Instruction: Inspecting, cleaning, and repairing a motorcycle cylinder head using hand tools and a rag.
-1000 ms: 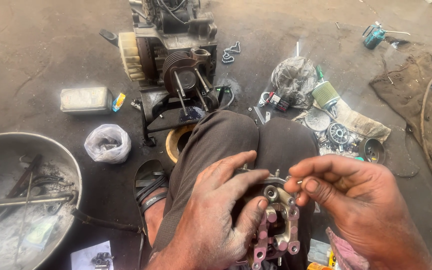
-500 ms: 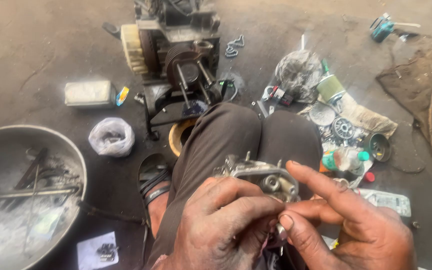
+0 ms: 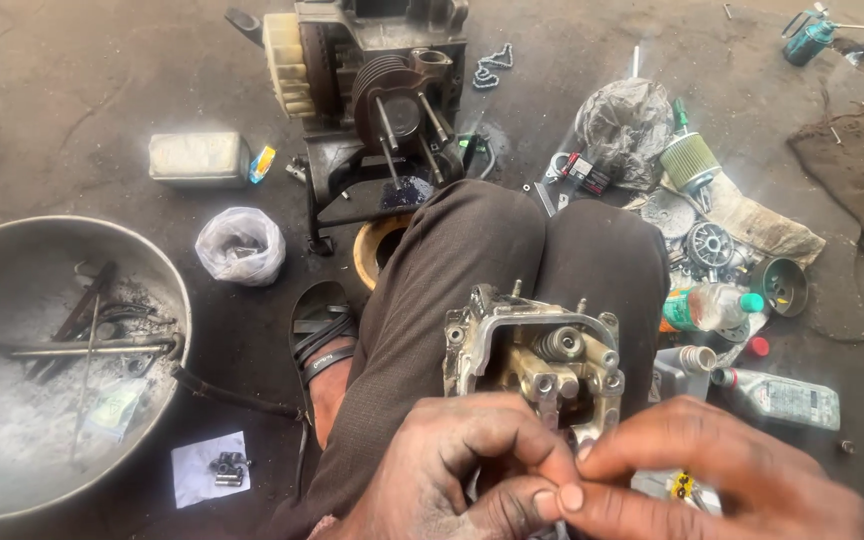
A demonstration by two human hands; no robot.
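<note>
Concrete floor [image 3: 72, 80]: two hands [image 3: 472, 470] grip one cylinder head [image 3: 532, 355]; one basin [image 3: 167, 280].

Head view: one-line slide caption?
Both hands, left hand and right hand, work on a metal cylinder head resting on the knees, engine block on the floor ahead.
</note>
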